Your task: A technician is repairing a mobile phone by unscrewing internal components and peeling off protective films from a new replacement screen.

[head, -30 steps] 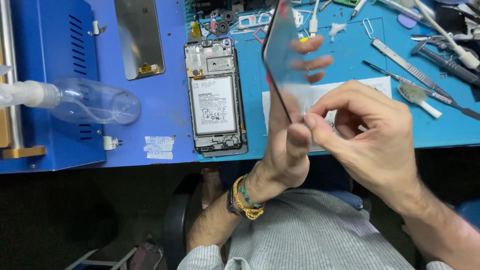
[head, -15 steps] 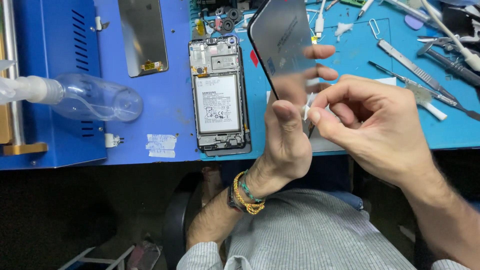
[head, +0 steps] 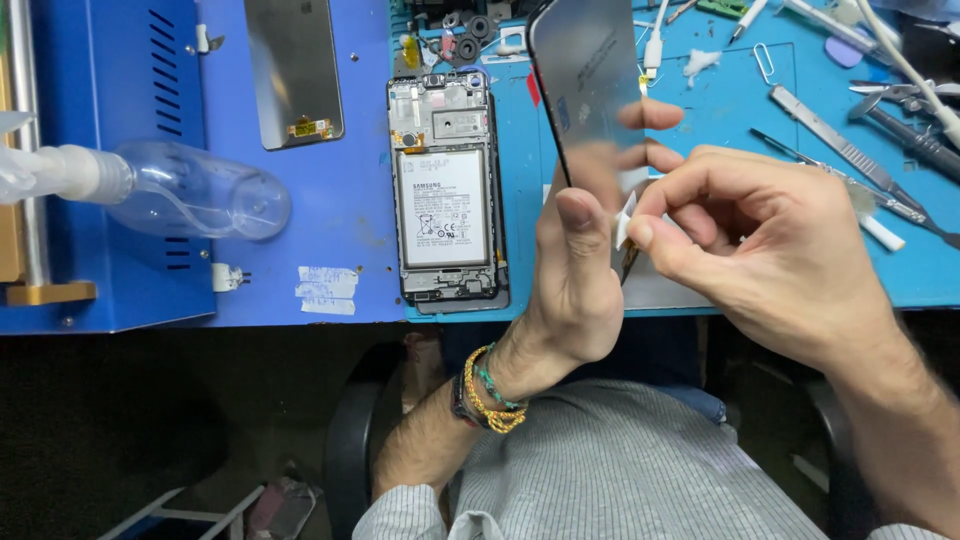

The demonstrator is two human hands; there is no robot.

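Observation:
My left hand grips a dark glass phone screen panel, holding it upright above the blue mat, thumb on its near face and fingertips showing behind. My right hand pinches a small white tab at the panel's lower right edge between thumb and forefinger. An opened phone body with its battery exposed lies flat on the mat just left of my left hand.
A clear spray bottle lies on its side on a blue machine at the left. A second dark panel rests on that machine. Tweezers, metal spudgers and other tools lie at the right on the blue mat.
The glass panel has turned from edge-on to more face-on toward me. My right hand's fingers have closed on the white tab at its lower edge.

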